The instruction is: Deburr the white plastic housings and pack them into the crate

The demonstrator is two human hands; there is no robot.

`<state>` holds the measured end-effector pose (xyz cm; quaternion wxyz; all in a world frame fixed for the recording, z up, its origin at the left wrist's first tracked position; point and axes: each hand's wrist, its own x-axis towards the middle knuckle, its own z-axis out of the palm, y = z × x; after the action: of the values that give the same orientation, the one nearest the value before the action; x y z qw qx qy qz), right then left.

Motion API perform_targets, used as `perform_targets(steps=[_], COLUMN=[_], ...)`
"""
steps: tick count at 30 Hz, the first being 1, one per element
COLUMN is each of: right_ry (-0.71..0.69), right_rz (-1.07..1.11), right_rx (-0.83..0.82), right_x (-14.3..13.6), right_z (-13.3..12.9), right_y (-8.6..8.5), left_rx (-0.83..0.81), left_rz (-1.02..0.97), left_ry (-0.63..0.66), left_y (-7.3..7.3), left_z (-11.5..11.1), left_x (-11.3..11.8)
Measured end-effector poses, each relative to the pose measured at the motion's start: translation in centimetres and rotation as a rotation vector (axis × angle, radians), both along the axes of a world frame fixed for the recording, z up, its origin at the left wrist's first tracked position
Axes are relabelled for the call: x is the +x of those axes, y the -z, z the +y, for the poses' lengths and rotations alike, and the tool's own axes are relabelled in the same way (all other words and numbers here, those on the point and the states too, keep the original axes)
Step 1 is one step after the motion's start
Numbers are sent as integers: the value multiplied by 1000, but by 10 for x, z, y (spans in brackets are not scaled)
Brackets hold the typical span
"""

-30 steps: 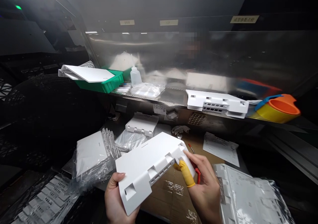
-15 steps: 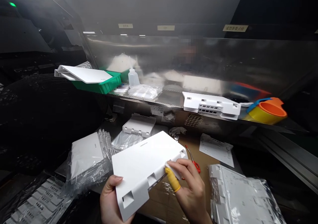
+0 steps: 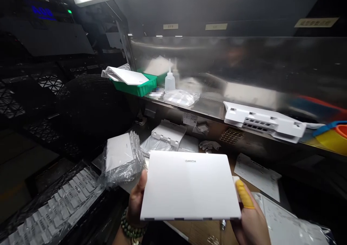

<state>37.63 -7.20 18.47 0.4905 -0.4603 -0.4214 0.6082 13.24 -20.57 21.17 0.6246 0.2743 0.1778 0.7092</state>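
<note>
Between my hands is a white plastic housing cover [image 3: 189, 190] marked HUAWEI, its broad flat face turned up toward me and the lettering upside down. My left hand [image 3: 138, 198], with a bead bracelet on the wrist, grips its left edge, thumb along the side. My right hand [image 3: 251, 208] holds the right edge; a yellow finger cot [image 3: 244, 195] covers one digit. A bit of white material shows beside that digit, its kind unclear. The fingers under the cover are hidden.
Bagged white covers [image 3: 120, 154] stand left, with a row of wrapped parts [image 3: 59, 205] nearer. More panels [image 3: 295, 219] lie right. On the shelf are a green bin [image 3: 138, 88], a squeeze bottle [image 3: 170, 82], a white housing [image 3: 262, 122] and a yellow tape roll [image 3: 332, 140].
The cover has turned from a slant with its slotted edge showing to level, flat face up. My right hand has moved from the slotted edge to the right side. The view has swung left.
</note>
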Motion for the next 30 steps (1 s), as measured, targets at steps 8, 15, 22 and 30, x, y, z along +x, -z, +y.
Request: perform_targets(steps=[8,15,22,30], right_ry=[46,26,186,-83], right_rz=[-25,90,-30,282], right_rx=[5,114,411,21], right_x=[-2,4,25,21], right_z=[-27,-24,-11,-16], right_y=[-22,-8,-10,-34], left_rx=[-187,-367,-312,227], left_rz=[95,227,950,1135], left_ry=[75,-203,-573,-281], left_y=[13,-7,-15,-32], left_z=[-19,-12,-8,7], left_x=[-19,-17,-14,-14])
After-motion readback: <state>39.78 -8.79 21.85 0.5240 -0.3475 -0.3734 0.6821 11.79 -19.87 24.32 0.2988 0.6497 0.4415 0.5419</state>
